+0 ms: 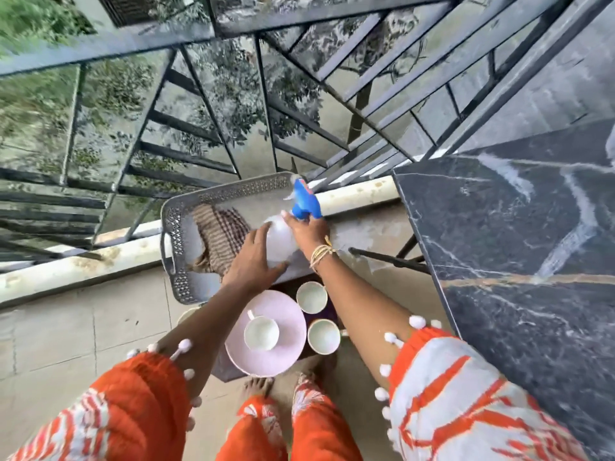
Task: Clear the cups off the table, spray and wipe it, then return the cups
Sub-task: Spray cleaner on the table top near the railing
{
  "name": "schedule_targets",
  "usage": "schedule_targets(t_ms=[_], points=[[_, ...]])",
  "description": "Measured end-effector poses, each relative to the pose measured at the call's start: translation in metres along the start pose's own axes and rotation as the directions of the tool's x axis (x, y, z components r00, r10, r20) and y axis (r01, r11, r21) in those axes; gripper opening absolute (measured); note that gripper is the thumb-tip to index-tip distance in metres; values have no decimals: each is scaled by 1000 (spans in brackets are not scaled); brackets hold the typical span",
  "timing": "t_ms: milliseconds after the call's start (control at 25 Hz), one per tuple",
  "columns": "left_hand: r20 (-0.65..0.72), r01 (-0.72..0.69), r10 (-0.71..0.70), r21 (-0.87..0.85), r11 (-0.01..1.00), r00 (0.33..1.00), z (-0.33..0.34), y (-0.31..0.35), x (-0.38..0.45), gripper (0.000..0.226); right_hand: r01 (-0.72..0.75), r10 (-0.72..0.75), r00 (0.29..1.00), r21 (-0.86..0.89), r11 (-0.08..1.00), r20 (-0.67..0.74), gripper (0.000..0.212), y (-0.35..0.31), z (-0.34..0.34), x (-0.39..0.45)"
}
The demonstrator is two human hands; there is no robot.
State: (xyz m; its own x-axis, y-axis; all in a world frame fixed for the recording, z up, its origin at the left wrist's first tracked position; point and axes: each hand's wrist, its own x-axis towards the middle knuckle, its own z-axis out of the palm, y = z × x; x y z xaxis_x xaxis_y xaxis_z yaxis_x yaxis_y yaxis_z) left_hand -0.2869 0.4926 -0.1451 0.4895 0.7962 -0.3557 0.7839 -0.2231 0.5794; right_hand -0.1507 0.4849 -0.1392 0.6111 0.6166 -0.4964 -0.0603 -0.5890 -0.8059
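A white spray bottle with a blue trigger head is over the grey perforated basket. My right hand grips its neck just under the blue head. My left hand cups the bottle's white body from the left, thumb beneath it. A brown checked cloth lies in the basket. Below my arms, a white cup stands on a pink plate; two more cups stand beside it on a low surface. The black marble table is at the right.
A dark metal railing runs along the balcony edge beyond the basket, above a pale concrete curb. The floor is beige tile. My bare feet show under the plate. A table leg brace juts left under the tabletop.
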Motion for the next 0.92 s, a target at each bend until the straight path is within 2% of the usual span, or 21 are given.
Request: schedule_targets(t_ms=[40,120,240,400,520,560,640,720,760,880,920], points=[[-41,-26,25,-24,999,999,-5,7,-1,93,-23,24,1000,74,997,-1,23,-6,-9,1],[-38,-52,50,-56,997,998,-18,26,-7,102,-78,78,997,216,973,10,32,-17,-32,-7],[114,-3,22,-161,987,993,-32,65,-16,98,-111,156,984,384,917,-87,29,-15,-63,-24],[293,-123,176,-189,974,940,-26,116,-42,97,-61,266,924,581,812,-275,19,-7,-116,-56],[401,-233,286,-176,956,870,-9,147,-47,105,-22,302,903,670,742,-306,18,-2,-166,-83],[460,-229,292,-188,955,838,-6,160,-46,95,-16,302,908,695,718,-291,18,0,-183,-90],[567,-187,284,-224,956,773,-6,209,-62,56,34,286,910,741,671,-300,18,12,-225,-107],[609,-165,257,-204,965,750,5,250,-71,31,43,306,902,769,638,-305,16,23,-264,-122],[603,-189,267,-190,963,752,15,266,-74,24,34,333,893,782,623,-304,19,31,-283,-128],[565,-338,310,-58,939,765,49,304,-76,29,39,358,880,801,598,-311,54,64,-340,-132],[565,-376,309,3,926,765,58,315,-74,31,39,344,890,801,597,-299,50,70,-357,-135]])
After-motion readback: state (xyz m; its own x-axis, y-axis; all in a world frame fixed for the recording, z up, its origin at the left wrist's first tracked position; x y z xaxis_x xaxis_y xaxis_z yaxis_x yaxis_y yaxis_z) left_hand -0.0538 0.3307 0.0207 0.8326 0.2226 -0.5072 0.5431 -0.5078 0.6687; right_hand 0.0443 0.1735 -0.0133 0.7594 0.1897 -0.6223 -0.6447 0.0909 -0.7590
